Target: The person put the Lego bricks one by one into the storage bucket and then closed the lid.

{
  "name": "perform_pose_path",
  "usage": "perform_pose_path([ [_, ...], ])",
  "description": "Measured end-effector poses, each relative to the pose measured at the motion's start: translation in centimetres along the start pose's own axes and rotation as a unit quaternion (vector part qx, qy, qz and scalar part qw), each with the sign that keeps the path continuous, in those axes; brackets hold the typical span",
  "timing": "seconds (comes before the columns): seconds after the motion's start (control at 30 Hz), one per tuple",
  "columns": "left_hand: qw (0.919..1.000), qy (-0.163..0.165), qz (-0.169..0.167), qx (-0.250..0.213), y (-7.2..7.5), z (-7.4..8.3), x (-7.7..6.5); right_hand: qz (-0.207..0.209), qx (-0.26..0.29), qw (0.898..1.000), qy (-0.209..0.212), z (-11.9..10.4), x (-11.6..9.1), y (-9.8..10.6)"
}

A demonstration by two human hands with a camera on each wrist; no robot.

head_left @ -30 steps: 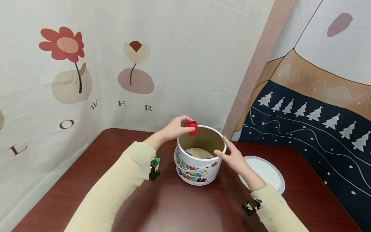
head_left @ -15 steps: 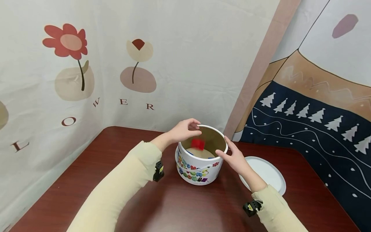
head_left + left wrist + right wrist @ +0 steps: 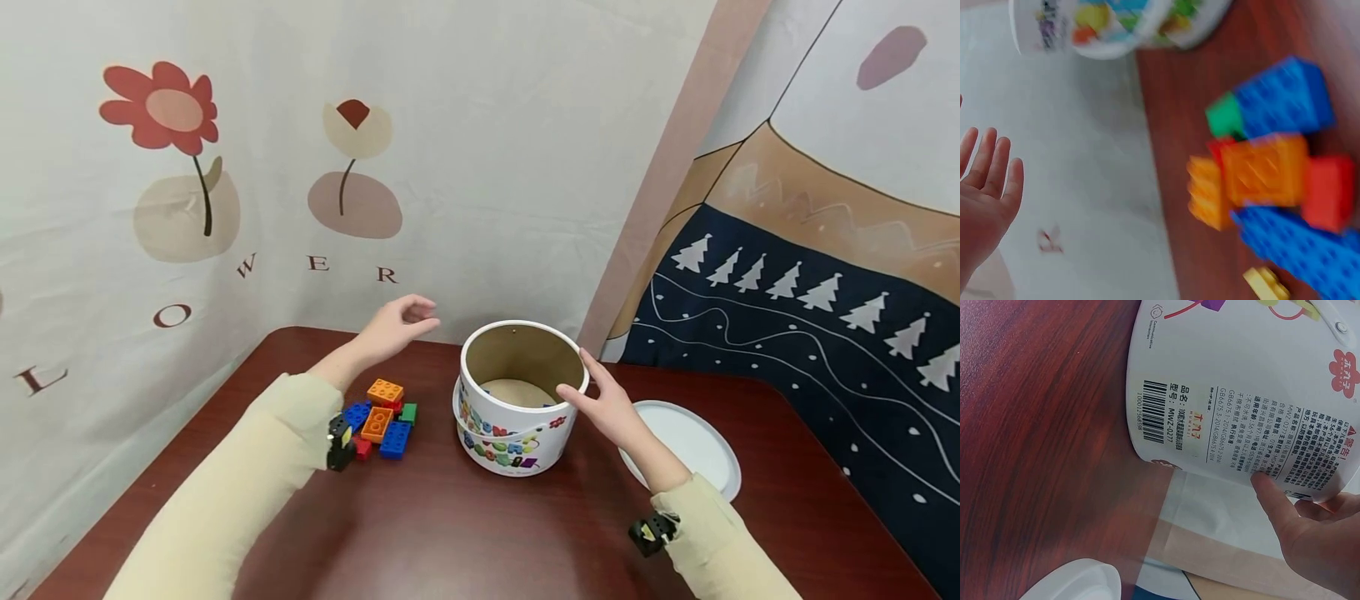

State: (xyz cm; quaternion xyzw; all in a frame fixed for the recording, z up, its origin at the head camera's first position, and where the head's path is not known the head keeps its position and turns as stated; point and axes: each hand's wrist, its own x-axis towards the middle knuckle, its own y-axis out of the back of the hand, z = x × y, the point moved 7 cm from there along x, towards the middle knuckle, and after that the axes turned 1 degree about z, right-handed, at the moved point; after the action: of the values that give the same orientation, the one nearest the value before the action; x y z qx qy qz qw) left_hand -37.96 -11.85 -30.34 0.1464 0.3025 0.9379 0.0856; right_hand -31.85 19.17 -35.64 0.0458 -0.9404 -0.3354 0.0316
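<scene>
A white toy bucket (image 3: 517, 442) with coloured lettering stands upright on the table, its top uncovered. My right hand (image 3: 606, 408) rests against its right side near the rim, thumb toward the front and fingers farther back. In the right wrist view the thumb (image 3: 1275, 506) lies along the printed label side. Left of the bucket my left hand (image 3: 393, 329) hovers in the air, fingers loosely bent and holding nothing. Below it lies a pile of building bricks (image 3: 377, 425), in orange, blue, red and green; the left wrist view adds a small yellow brick (image 3: 1266, 284). Bits of blue show on the bucket's floor.
A round white lid (image 3: 686, 442) lies on the table to the right of the bucket, partly behind the right forearm. The brown table (image 3: 465, 533) meets a printed cloth backdrop (image 3: 480, 167) behind the bucket.
My left hand let a red brick drop into the bucket, then moved left and away from the rim. The brick pile has come into sight below that arm. My right hand stays at the bucket.
</scene>
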Motion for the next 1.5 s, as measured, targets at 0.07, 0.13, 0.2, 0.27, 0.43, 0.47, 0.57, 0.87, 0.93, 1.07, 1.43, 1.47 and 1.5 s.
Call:
perform_pose_path([
  [0.07,0.9999,0.011,0.002,0.009,0.8,-1.6,-0.8,0.0,-0.001,1.0,0.0,0.0,0.0,0.0],
  [0.13,0.9995,0.025,0.006,0.019,1.7,-3.2,-1.6,0.001,-0.001,1.0,0.0,-0.1,0.0,0.1],
  [0.2,0.9988,0.04,0.011,0.026,2.4,-4.7,-2.5,0.001,0.0,1.0,0.001,-0.1,0.0,0.2],
  [0.27,0.9977,0.056,0.016,0.035,3.0,-6.1,-3.3,0.001,0.0,1.0,0.001,-0.1,0.0,0.2],
  [0.43,0.9946,0.088,0.015,0.053,3.5,-9.0,-5.7,-0.001,-0.006,1.0,-0.002,0.1,0.1,0.0],
  [0.47,0.994,0.092,0.015,0.057,3.5,-9.5,-6.2,0.0,-0.007,1.0,-0.002,0.1,0.1,0.0],
  [0.57,0.9927,0.101,0.018,0.064,3.4,-10.9,-7.4,0.001,-0.009,1.0,0.0,0.1,0.1,-0.1],
  [0.87,0.988,0.13,0.018,0.082,3.1,-14.3,-9.9,0.003,-0.007,1.0,0.007,0.0,0.0,-0.2],
  [0.93,0.987,0.135,0.013,0.085,2.9,-14.9,-10.3,0.003,-0.009,1.0,0.006,0.0,0.0,-0.1],
  [1.07,0.9853,0.144,0.003,0.092,2.7,-15.6,-10.8,0.001,-0.009,1.0,0.007,0.0,0.0,-0.2],
  [1.43,0.9862,0.12,-0.002,0.114,2.7,-16.0,-10.9,0.004,-0.007,1.0,0.006,-0.1,0.0,0.0],
  [1.47,0.9859,0.12,-0.003,0.116,2.6,-16.0,-10.9,0.004,-0.008,1.0,0.006,-0.1,0.0,0.0],
  [1.5,0.9856,0.121,-0.006,0.118,2.6,-16.0,-10.8,0.006,-0.008,1.0,0.006,0.0,0.1,0.0],
])
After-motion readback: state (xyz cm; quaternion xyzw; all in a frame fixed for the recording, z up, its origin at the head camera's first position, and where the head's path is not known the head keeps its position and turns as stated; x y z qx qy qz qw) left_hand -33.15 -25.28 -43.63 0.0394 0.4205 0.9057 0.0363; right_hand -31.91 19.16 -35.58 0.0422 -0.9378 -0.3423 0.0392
